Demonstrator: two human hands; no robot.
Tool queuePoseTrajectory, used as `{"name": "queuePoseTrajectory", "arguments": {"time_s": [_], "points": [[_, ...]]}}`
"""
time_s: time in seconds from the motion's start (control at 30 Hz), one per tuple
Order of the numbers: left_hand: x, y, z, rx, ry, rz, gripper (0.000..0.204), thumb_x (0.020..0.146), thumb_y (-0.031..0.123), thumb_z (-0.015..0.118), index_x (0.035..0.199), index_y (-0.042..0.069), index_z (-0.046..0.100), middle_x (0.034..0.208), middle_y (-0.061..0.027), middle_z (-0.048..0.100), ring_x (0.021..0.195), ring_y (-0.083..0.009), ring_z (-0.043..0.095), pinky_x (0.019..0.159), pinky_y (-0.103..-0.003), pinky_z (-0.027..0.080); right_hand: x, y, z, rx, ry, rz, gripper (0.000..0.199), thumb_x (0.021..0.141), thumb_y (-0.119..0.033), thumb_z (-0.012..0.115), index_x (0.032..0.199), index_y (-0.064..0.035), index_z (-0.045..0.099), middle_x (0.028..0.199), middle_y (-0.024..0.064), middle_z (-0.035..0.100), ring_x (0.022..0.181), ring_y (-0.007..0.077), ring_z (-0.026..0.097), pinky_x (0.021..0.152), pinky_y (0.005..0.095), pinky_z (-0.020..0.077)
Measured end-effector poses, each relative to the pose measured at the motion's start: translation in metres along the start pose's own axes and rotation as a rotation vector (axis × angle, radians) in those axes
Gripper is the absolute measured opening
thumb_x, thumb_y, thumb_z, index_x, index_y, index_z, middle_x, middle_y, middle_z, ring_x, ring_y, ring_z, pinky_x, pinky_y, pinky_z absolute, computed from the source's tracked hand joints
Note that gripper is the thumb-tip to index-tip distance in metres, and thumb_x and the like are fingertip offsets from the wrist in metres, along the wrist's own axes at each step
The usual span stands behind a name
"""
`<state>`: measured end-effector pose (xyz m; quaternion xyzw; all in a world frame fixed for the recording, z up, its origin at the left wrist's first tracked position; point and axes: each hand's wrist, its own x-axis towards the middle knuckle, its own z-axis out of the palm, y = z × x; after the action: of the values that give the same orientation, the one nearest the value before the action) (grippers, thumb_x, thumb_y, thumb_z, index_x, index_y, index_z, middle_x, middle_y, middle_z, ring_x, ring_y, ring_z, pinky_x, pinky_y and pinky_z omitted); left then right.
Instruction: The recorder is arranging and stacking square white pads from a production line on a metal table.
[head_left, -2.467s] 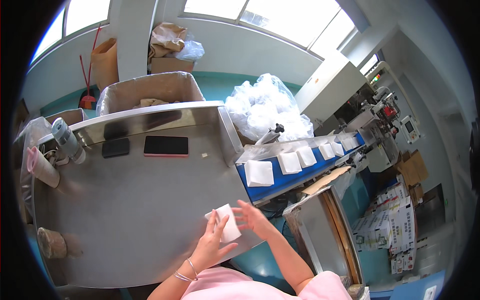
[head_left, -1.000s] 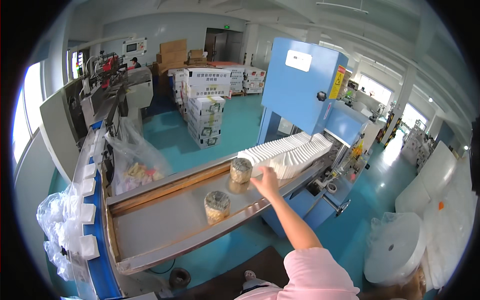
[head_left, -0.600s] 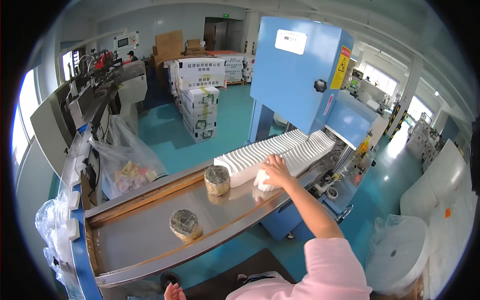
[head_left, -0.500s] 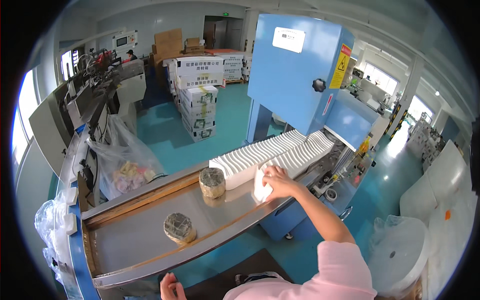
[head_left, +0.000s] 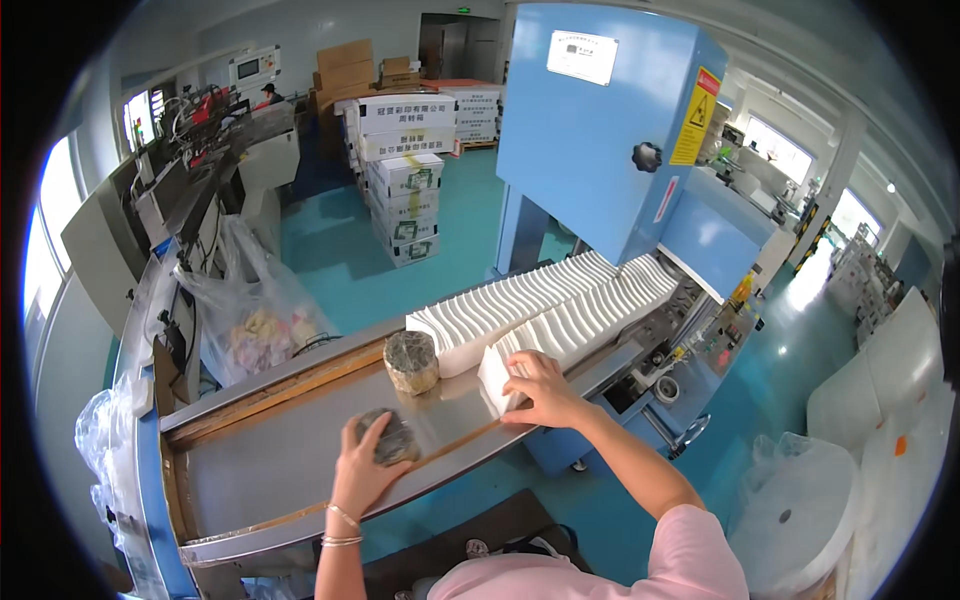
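Observation:
My left hand (head_left: 366,465) is closed round a squat cylinder (head_left: 387,436) with a dark top, which stands on the metal tray near its front rim. A second, tape-wrapped cylinder (head_left: 411,364) stands farther back, against the end of the far row of white stacked pieces (head_left: 455,345). With fingers bent over its left end, my right hand (head_left: 545,392) grips the near row of white stacked pieces (head_left: 492,378). Both rows have wavy top edges and run side by side toward the blue machine (head_left: 590,130). My right fingertips are partly hidden.
The metal tray (head_left: 270,475) has wooden strips along its edges. Left of it hangs a clear plastic bag (head_left: 255,320) with scraps. Stacked white cartons (head_left: 410,205) stand behind on the green floor. Large white rolls (head_left: 795,510) lie to the right. A person (head_left: 270,95) is far back left.
My left hand has come up from the lower edge and taken hold of the near cylinder, which has shifted right. My right hand stays at the near row's end, its fingers slightly repositioned.

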<state>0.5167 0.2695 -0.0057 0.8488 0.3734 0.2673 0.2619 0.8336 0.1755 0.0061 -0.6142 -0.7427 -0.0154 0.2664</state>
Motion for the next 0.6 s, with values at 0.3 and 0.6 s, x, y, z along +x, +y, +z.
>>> {"name": "queuePoseTrajectory", "arguments": {"time_s": [0.3,0.6], "points": [[0.046,0.034,0.063,-0.081,-0.033,0.095,0.070,0.063,0.026,0.077,0.126,0.020,0.047,0.131,-0.0223,0.032,0.111,-0.0430,0.047,0.091,-0.043,0.045,-0.010,0.019,0.014,0.101,0.217,0.043,0.013,0.071,-0.015,0.070,0.069,-0.0071,0.060,0.100,0.0057,0.052,0.098,0.0264,0.048,0.084,0.0380,0.0377],[0.054,0.040,0.072,-0.091,-0.043,0.005,0.073,0.063,0.021,0.078,0.128,0.020,0.045,0.130,-0.0219,0.032,0.111,-0.0423,0.047,0.089,-0.043,0.046,-0.014,0.035,0.015,0.085,0.246,0.183,0.021,0.076,-0.001,0.059,0.096,-0.0061,0.064,0.102,0.0080,0.053,0.094,0.0253,0.051,0.082,0.0353,0.0423]]}}
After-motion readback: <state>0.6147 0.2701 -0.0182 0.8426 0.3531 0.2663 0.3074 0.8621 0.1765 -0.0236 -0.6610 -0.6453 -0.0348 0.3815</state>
